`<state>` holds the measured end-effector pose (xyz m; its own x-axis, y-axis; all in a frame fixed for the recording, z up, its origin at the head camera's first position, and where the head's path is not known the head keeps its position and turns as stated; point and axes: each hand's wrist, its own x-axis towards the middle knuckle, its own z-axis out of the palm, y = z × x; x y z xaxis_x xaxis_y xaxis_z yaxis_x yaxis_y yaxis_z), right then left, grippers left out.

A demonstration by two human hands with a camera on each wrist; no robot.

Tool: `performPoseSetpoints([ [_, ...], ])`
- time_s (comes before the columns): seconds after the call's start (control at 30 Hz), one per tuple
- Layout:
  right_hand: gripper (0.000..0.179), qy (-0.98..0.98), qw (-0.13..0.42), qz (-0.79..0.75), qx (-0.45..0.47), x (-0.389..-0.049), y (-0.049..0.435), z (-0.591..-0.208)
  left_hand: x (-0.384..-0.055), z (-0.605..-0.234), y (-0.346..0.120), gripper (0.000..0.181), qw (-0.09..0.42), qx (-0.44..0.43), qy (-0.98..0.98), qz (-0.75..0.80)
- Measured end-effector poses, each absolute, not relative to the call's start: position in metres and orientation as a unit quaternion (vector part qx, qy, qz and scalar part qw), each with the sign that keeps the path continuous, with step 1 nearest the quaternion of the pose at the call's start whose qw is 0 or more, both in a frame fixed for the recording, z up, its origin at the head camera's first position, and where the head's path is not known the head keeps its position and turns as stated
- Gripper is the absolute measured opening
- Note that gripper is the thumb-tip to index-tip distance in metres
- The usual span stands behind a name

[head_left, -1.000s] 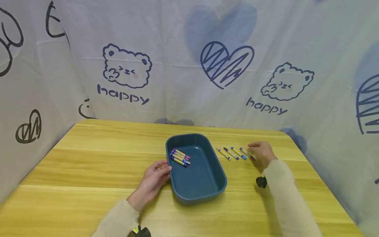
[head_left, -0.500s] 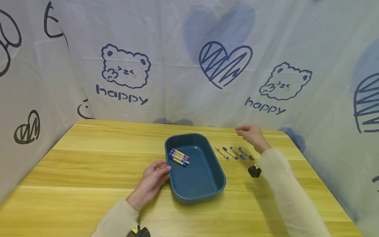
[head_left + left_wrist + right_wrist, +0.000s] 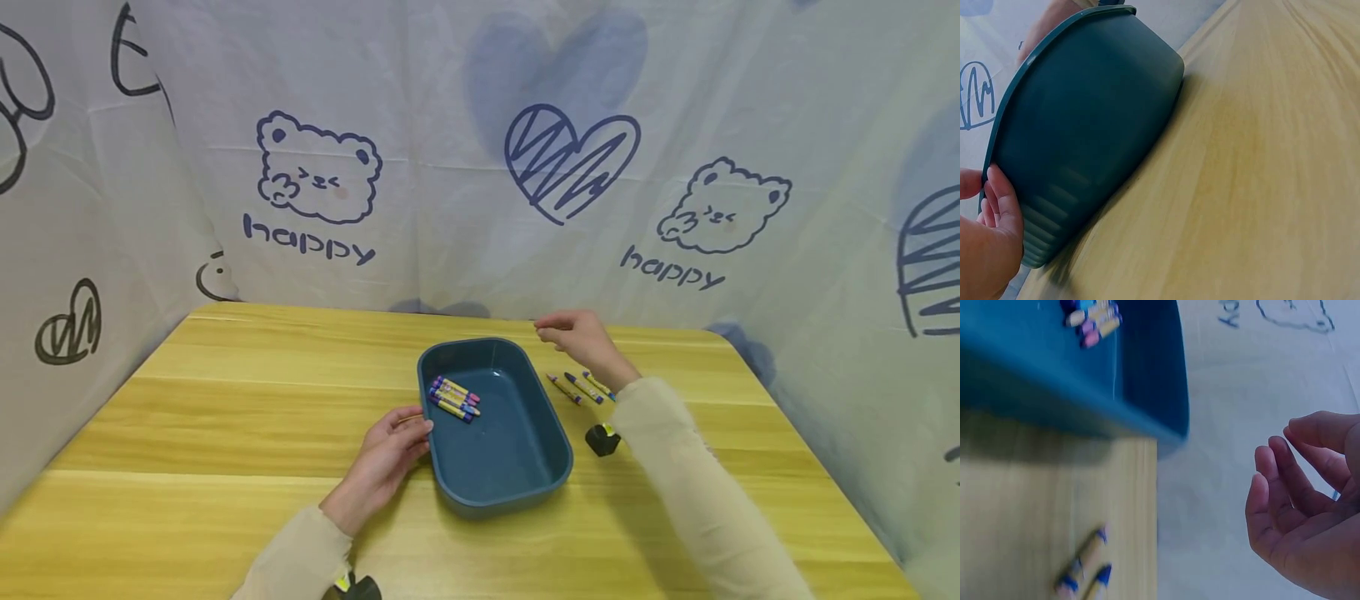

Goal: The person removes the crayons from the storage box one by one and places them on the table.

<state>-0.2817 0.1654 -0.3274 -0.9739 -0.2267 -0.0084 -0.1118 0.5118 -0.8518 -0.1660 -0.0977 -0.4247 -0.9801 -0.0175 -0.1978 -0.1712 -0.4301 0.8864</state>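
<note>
My left hand (image 3: 382, 458) pinches the near-left rim of a dark blue plastic bin (image 3: 498, 450), thumb over the edge. In the left wrist view its fingers (image 3: 1002, 194) lie against the bin's outer wall. Inside the bin, several yellow-wrapped crayons (image 3: 453, 400) lie together on the left. My right hand (image 3: 581, 337) is raised beyond the bin's far-right corner, fingers loosely curled and thumb near the index fingertip. The right wrist view shows nothing held in it. Under that arm, three crayons (image 3: 564, 389) show in a row on the table.
The wooden table (image 3: 247, 417) ends at a white cloth backdrop (image 3: 450, 250) printed with bears and hearts. A black wrist camera (image 3: 602, 439) hangs below the right wrist, close to the crayons. The right sleeve (image 3: 690, 467) crosses the table's right side.
My right hand has lifted from the rightmost crayon and swung left toward the bin's far end. That crayon is now behind the sleeve. The left hand and bin have not moved.
</note>
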Motion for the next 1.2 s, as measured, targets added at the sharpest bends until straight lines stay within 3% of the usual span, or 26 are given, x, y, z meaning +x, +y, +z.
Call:
performPoseSetpoints([
  [0.7,0.023,0.888,0.09,-0.421,-0.164,-0.266,0.084,-0.369,-0.167,-0.425,-0.099,0.029,0.051,-0.092,0.532,0.84],
  [1.2,0.021,0.852,0.12,-0.494,-0.124,-0.27,0.065,-0.387,-0.168,-0.426,-0.099,0.027,0.052,-0.093,0.53,0.841],
])
